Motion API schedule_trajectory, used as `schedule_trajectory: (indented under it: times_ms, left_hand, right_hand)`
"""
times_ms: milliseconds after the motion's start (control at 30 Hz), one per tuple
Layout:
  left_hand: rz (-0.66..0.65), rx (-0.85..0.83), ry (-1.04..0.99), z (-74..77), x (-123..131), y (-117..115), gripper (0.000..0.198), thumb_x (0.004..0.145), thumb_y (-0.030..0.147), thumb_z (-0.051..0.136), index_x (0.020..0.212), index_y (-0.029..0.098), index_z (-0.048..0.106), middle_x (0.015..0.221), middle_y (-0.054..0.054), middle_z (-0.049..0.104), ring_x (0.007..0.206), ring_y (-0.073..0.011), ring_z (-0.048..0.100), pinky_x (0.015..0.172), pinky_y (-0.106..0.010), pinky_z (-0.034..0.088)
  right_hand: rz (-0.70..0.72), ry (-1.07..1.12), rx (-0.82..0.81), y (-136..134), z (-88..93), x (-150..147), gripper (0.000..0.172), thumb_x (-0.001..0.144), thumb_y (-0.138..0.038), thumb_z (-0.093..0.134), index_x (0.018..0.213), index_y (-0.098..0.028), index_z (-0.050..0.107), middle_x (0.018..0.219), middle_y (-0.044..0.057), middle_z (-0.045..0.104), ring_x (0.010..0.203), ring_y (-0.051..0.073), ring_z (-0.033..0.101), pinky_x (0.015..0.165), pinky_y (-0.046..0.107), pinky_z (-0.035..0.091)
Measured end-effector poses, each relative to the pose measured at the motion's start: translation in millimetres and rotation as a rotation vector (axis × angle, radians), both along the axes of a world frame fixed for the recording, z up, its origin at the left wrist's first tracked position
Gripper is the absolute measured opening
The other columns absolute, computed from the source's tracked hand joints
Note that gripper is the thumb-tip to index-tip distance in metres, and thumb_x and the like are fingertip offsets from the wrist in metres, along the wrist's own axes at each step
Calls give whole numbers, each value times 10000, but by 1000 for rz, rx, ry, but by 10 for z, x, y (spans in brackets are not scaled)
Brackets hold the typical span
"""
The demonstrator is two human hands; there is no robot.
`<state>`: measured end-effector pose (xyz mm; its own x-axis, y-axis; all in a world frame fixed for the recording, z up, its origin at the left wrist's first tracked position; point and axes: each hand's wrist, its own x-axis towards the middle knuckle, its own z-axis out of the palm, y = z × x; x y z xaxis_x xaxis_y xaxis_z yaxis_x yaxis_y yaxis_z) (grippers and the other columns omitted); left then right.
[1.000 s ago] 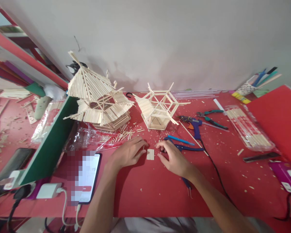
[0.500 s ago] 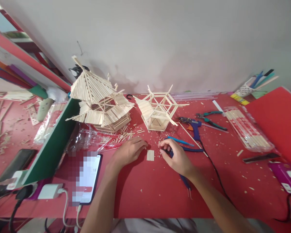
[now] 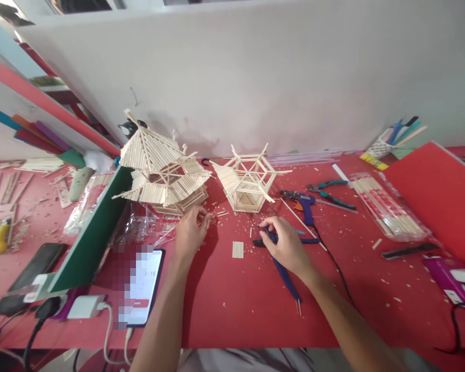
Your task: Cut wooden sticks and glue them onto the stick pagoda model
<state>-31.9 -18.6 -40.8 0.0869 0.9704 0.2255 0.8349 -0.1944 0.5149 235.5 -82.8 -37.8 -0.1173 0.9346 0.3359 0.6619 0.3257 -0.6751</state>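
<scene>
My left hand is at the near side of the two-tiered stick pavilion, over the short stick offcuts. Its fingers are curled together, hiding whatever they may hold. My right hand is bent over blue-handled pliers lying on the table; thumb and forefinger come together, with any small piece between them too hidden to name. Between the hands lies a small flat panel of short sticks. Beyond it stands a hexagonal stick frame, one of its roof sides covered with sticks.
A glue gun, green-handled cutters and a bag of sticks lie to the right. A phone is beside my left forearm, near a green divider. Wood scraps dot the red table.
My left hand has moved left, away from the stick panel toward the offcuts. My right hand has shifted slightly right, and the camera view has tilted up a little.
</scene>
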Motion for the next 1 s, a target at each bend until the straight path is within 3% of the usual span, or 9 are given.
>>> schedule_trajectory:
  times_ms: [100,233,367,533,733,1000]
  left_hand:
    - [29,-26,55,-39,-22,16,101,921,264,539,936,202,617,881,-48,705,784,-205,650,681,-290,450]
    - [-22,61,61,-35,4,14,117,917,182,502,929,196,617,923,-65,704,859,-221,648,748,-312,464]
    - [-196,105,45,36,195,-63,117,919,155,500,913,194,610,912,-63,688,870,-209,634,794,-310,473]
    - [-414,-58,222,116,641,-247,87,926,224,552,957,197,629,953,-78,681,887,-228,643,774,-310,462]
    - [-425,-168,305,114,969,-266,139,927,183,513,994,188,635,998,-100,677,901,-231,661,744,-294,444]
    - [-272,-154,370,68,766,-116,228,907,102,456,979,181,658,992,-101,708,913,-220,660,760,-290,444]
  right_hand:
    - [21,-43,20,21,-35,-12,89,902,-146,542,948,-221,527,875,60,606,840,231,572,753,354,465]
    - [31,-57,15,37,-80,-3,88,898,-141,540,939,-217,523,872,59,612,840,236,574,756,354,462]
    - [14,-46,23,58,-84,35,92,896,-140,537,934,-220,513,890,61,619,868,238,580,771,346,457]
    - [-7,-50,40,78,-60,77,86,892,-143,530,925,-219,506,893,64,622,857,241,576,761,347,450]
    - [-13,-55,64,88,-41,97,79,891,-151,522,931,-218,511,898,69,630,841,244,574,760,351,449]
    - [-8,-47,92,117,-55,123,91,878,-150,528,938,-217,513,906,75,654,873,252,590,782,356,448]
